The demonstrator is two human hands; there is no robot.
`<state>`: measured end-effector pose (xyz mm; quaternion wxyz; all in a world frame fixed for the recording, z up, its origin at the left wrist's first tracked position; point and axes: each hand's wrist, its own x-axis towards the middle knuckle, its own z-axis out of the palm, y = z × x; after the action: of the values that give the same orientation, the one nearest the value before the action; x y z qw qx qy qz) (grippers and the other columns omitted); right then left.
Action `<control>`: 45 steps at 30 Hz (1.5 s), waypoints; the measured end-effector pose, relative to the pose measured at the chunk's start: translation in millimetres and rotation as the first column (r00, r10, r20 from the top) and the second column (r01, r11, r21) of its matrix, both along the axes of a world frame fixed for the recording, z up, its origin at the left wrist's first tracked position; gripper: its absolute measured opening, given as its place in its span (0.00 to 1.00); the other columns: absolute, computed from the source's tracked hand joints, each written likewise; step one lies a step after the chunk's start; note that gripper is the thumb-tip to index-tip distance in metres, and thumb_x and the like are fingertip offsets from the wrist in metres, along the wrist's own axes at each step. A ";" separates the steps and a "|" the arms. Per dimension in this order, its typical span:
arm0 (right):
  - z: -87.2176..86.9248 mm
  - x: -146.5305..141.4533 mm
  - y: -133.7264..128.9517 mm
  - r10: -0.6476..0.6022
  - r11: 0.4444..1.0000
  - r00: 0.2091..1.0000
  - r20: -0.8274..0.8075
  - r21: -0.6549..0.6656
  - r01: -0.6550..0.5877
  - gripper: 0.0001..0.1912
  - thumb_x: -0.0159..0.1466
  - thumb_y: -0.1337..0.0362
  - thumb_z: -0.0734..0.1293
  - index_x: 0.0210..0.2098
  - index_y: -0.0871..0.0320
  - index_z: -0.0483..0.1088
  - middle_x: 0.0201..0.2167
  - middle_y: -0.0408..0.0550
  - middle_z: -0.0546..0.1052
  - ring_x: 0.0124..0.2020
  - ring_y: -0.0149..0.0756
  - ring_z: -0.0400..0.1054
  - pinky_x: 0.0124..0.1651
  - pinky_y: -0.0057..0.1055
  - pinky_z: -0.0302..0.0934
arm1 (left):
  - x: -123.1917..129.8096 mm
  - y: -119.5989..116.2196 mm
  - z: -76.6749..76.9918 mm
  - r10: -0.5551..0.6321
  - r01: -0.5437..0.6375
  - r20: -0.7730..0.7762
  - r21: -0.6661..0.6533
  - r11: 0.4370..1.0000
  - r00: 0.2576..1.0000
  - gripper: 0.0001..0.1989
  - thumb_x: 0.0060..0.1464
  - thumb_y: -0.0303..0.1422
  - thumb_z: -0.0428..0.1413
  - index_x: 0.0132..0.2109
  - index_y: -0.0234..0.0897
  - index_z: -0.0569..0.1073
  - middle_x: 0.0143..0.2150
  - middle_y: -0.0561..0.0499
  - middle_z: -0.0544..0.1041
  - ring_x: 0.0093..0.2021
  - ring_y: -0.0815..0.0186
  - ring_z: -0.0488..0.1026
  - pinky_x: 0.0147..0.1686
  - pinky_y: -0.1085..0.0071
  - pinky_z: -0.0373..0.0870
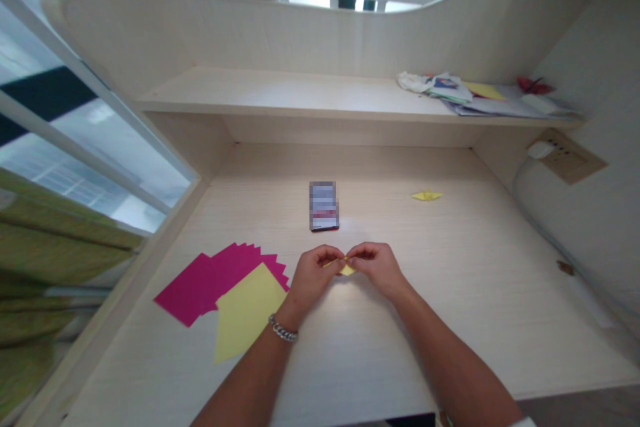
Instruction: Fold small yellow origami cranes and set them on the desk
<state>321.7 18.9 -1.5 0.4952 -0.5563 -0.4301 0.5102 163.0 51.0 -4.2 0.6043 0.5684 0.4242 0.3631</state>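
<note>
Between my two hands is a small folded piece of yellow paper, partly hidden by the fingers. My left hand pinches its left side between thumb and fingers, and a chain bracelet circles that wrist. On the other side, my right hand pinches the paper near its top, with the fingertips of both hands almost touching. A phone lies on the desk just beyond my hands. Farther back on the right rests a small yellow folded paper figure.
Magenta paper sheets lie fanned out at the left, with yellow sheets overlapping them beside my left forearm. A shelf above the desk bears papers. A white plug with a cable sits in the right wall socket.
</note>
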 end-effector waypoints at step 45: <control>-3.4 -1.2 0.3 -0.055 0.997 0.998 0.037 0.046 0.054 0.16 0.52 0.61 0.70 0.39 0.58 0.69 0.29 0.47 0.77 0.30 0.36 0.71 0.36 0.34 0.65 | -2.6 0.6 -1.8 0.099 -0.099 0.024 0.022 0.995 0.995 0.09 0.43 0.32 0.62 0.34 0.33 0.74 0.28 0.50 0.77 0.28 0.67 0.74 0.30 0.72 0.71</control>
<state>320.5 19.1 -5.0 0.5130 -0.5662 -0.4357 0.4758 160.4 51.6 -6.1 0.5838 0.5495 0.4405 0.4041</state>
